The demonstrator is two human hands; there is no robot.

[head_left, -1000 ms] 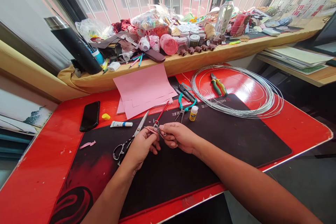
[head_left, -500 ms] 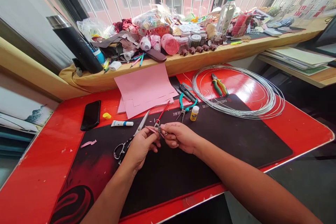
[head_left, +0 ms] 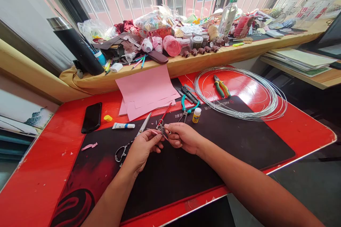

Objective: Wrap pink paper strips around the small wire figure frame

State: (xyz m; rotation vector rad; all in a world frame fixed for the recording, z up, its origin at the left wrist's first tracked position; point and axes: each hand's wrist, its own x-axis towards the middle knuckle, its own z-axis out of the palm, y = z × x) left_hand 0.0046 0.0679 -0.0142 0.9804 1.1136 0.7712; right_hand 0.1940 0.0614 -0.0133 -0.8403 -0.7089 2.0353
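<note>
Above the black mat [head_left: 213, 163], both hands meet at a small twisted wire piece [head_left: 160, 126] with a loop at its top. My left hand [head_left: 144, 147] is closed, thumb against fingers, on the wire piece and a narrow pink strip [head_left: 154, 132] running along it. From the other side my right hand [head_left: 183, 137] pinches the wire piece between thumb and forefinger, its other fingers curled. Fingers hide part of the wire and strip. Scissors [head_left: 142, 125] lie partly behind my left hand, and a red stick-like tool [head_left: 166, 111] lies just beyond the wire piece.
Pink paper sheets [head_left: 146, 90], teal-handled pliers [head_left: 183, 108], a box cutter [head_left: 190, 94] and a small yellow bottle [head_left: 196, 116] lie beyond my hands. A wire coil [head_left: 277, 103] and combination pliers [head_left: 221, 87] are right; a glue tube [head_left: 123, 126] and phone [head_left: 91, 117] left.
My right fingertips have shifted very slightly right on the wire piece. My left hand keeps nearly the same place, and the whole view has drifted a little.
</note>
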